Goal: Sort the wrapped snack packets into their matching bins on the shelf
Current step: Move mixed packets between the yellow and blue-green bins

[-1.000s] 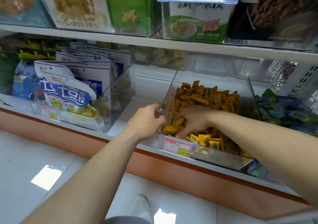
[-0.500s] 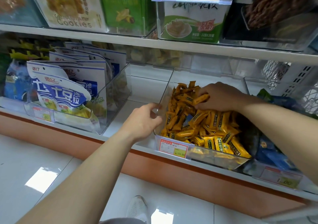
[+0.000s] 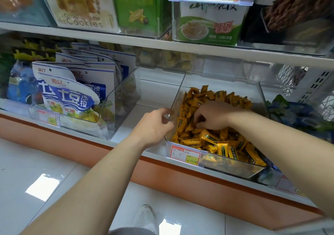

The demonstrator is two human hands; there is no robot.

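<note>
Reaching into the clear plastic bin point(image 3: 204, 164) with my right hand point(image 3: 214, 116), I have the fingers curled down into the heap of small yellow-orange wrapped snack packets point(image 3: 222, 144), near the left wall of the bin; they seem to pinch one or two packets, but I cannot tell for sure what is caught. The packets lie directly under and in front of this hand, their long axes pointing in all directions. My left hand point(image 3: 153, 127) is just beside the bin and grips the edge of its left wall, so the right one is the nearer to the packets. To the right stands another clear bin point(image 3: 265, 97) with blue and green wrapped packets point(image 3: 296, 113). To the left, well apart, a clear bin point(image 3: 122, 106) holds blue and white pouches point(image 3: 66, 97) standing upright on the white shelf point(image 3: 144, 111).
</note>
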